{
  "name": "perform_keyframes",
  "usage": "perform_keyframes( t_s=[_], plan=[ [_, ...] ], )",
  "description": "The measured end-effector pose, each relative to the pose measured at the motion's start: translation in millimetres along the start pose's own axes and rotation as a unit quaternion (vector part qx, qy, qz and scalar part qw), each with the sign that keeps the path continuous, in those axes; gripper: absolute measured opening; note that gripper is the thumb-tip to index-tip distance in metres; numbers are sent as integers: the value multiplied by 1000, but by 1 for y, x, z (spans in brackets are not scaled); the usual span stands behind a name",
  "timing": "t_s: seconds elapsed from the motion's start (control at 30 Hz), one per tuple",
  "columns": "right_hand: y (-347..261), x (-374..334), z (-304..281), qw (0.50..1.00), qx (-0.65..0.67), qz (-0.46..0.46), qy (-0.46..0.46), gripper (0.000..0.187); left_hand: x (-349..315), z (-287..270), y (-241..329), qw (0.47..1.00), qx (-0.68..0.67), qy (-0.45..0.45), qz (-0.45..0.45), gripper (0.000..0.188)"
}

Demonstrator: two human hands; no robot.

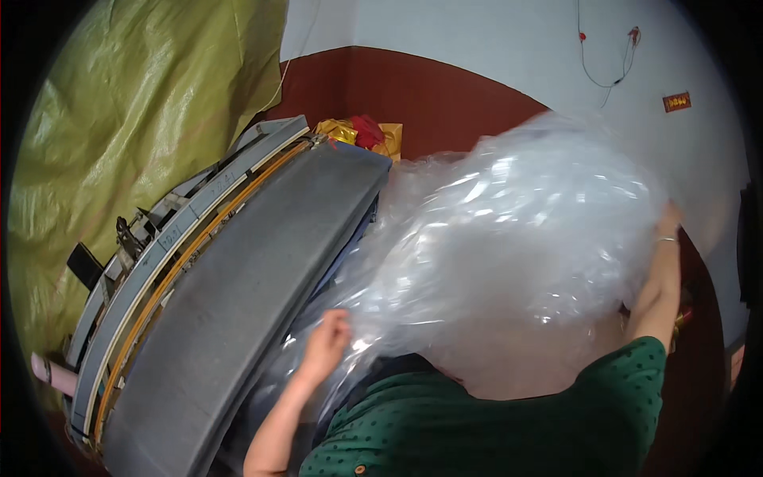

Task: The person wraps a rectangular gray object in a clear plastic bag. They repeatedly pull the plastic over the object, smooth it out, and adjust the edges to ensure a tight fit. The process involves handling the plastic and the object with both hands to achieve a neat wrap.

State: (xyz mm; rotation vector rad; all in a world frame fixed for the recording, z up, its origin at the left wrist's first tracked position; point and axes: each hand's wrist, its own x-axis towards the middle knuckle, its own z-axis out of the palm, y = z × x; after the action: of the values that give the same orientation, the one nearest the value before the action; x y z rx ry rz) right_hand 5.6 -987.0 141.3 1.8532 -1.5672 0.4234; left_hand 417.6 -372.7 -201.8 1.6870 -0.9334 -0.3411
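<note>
A large sheet of clear plastic film (pixel 445 270) billows in front of me, crumpled and shiny, partly smeared by motion. My left hand (pixel 328 340) is closed at the sheet's near left side, its fingers curled on the film. Out to the right, my arm is stretched far, and my right hand (pixel 670 219) grips the sheet's far right edge; the fingers there are blurred and partly behind the film. A thin bracelet (pixel 666 239) circles that wrist. Between the two hands the film hangs loose and lets the floor show faintly through.
On my left stands a long grey machine bed (pixel 238 278) with an orange strip (pixel 171 278) and metal rails along its far side. Behind it hangs a yellow-green tarp (pixel 159 103). Gold and red packaging (pixel 366 131) lies at its far end. A cable (pixel 612 83) hangs on the wall.
</note>
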Motion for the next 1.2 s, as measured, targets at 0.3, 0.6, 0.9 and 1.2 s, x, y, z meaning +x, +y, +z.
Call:
perform_keyframes(
  t_s=[0.3,0.6,0.9,1.2],
  plan=[
    [-197,-37,8,908,279,-232,208,48,3,-12,1,997,-51,27,-46,17],
    [-217,-351,296,813,-25,-238,-531,67,-169,-76,-43,928,-63,276,-243,10],
    [-284,-323,250,656,-240,-449,-557,62,-340,-76,-55,759,-63,557,-333,12],
    [-480,-170,1,743,344,-427,-385,6,-505,-103,-66,558,259,682,-395,15]
  ],
)
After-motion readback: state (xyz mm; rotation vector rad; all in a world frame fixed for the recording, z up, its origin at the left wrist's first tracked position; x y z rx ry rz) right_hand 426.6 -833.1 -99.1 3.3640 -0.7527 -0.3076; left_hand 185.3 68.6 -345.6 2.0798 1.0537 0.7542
